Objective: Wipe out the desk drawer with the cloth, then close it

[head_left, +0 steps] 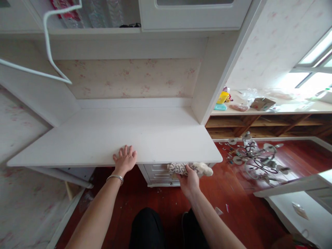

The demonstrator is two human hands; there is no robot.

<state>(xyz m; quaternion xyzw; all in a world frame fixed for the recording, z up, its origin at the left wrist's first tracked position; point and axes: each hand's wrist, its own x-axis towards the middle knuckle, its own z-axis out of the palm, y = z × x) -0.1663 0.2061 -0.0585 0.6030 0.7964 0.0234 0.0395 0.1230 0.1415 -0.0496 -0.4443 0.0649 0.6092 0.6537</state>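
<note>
A plain white wooden desk top (103, 135) fills the middle of the frame. Behind it, upper centre, cream wallpaper (129, 77) carries a faint pink floral pattern. At lower centre, the right hand (190, 180) grips a crumpled cloth (186, 168) with brown leopard-like spots on beige, fading to plain cream at its right end. The left wrist, lower left of centre, wears a thin silver metal bangle (115, 177). The glossy wooden floor (233, 200) is deep reddish brown. At right of centre, a yellow plastic container (222, 97) sits above a small turquoise lid (220, 107).
</note>
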